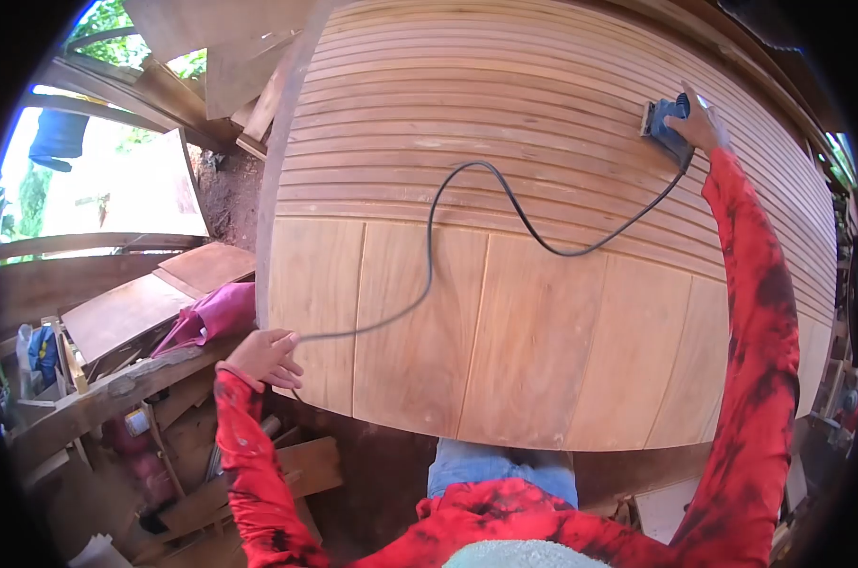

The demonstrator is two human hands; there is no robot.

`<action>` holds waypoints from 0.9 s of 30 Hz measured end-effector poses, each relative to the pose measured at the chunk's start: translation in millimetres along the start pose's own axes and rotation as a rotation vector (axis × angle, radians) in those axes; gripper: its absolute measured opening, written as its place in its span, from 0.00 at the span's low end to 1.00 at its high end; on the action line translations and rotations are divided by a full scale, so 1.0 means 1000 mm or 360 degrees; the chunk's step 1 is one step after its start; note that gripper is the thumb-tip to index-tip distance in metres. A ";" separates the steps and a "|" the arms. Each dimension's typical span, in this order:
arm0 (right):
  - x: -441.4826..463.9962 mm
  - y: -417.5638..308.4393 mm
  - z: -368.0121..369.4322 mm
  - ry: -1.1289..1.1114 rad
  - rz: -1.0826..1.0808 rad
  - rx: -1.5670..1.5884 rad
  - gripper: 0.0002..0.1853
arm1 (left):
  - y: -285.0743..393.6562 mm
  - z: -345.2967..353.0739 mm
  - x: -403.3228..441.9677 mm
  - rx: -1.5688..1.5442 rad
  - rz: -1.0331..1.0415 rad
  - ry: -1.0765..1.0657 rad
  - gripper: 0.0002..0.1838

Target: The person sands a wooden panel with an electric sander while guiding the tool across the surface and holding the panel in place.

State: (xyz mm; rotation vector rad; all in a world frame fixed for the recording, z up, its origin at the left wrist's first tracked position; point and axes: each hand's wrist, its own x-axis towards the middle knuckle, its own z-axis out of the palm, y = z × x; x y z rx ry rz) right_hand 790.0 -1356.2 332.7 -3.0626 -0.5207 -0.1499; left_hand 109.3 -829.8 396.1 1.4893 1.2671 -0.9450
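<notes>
My right hand (702, 125) is wrapped round a blue electric sander (670, 128), which rests on the grooved upper part of a large wooden panel (533, 331). From the back of the sander a black power cord (519, 206) runs in loose curves across the panel to its left edge. There my left hand (268, 360) is closed round the cord, and a short end of it hangs below my fingers. The panel has narrow horizontal slats at the far side and wide plain boards on my side.
Wooden sheets (126, 317) and a pink cloth (216, 312) lie to the left, beside a rough beam (116, 398). Scrap boards (287, 469) are piled below my left arm. A blue cloth (58, 137) hangs at the open side.
</notes>
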 end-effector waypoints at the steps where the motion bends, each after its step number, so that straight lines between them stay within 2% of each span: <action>1: -0.005 -0.011 -0.004 0.0006 0.0033 -0.0019 0.53 | 0.022 -0.002 -0.003 0.0235 0.0191 0.0129 0.29; 2: -0.008 -0.023 -0.009 0.0015 0.0065 -0.0039 0.53 | 0.044 -0.005 -0.007 0.0483 0.0361 0.0288 0.27; 4: -0.007 -0.037 -0.009 0.0058 0.0034 -0.0030 0.52 | 0.123 0.006 0.025 0.0581 0.1023 0.0581 0.19; 5: -0.009 -0.044 -0.010 0.0095 0.0007 -0.0030 0.52 | 0.158 0.007 0.076 0.0760 0.1650 0.0987 0.20; 7: -0.016 -0.063 -0.019 0.0081 -0.0008 -0.0022 0.52 | 0.253 0.025 0.141 0.0569 0.2172 0.1228 0.23; 8: -0.019 -0.068 -0.022 0.0067 -0.0018 -0.0011 0.52 | 0.297 0.034 0.161 0.0618 0.2155 0.1415 0.26; 10: -0.021 -0.070 -0.025 0.0077 0.0016 -0.0040 0.52 | 0.362 0.044 0.198 0.0548 0.1928 0.1503 0.32; 11: -0.019 -0.069 -0.026 0.0088 0.0046 -0.0071 0.51 | 0.379 0.051 0.204 0.0546 0.1928 0.1498 0.32; 13: -0.007 -0.060 -0.020 0.0073 0.0022 -0.0065 0.51 | 0.400 0.054 0.210 0.0818 0.1434 0.1793 0.36; 17: 0.009 -0.015 -0.005 0.0042 -0.0046 -0.0039 0.52 | 0.408 0.046 0.222 0.0759 0.1265 0.1790 0.40; 20: 0.042 0.067 0.041 0.0180 -0.0202 0.0154 0.51 | 0.407 0.042 0.219 0.0887 0.1187 0.1760 0.42; 24: 0.025 0.084 0.037 0.0095 -0.0043 0.0145 0.52 | 0.406 0.034 0.233 0.0932 0.1170 0.1694 0.44; 27: 0.024 0.101 0.043 0.0053 -0.0002 0.0215 0.57 | 0.404 0.035 0.233 0.0918 0.1209 0.1696 0.43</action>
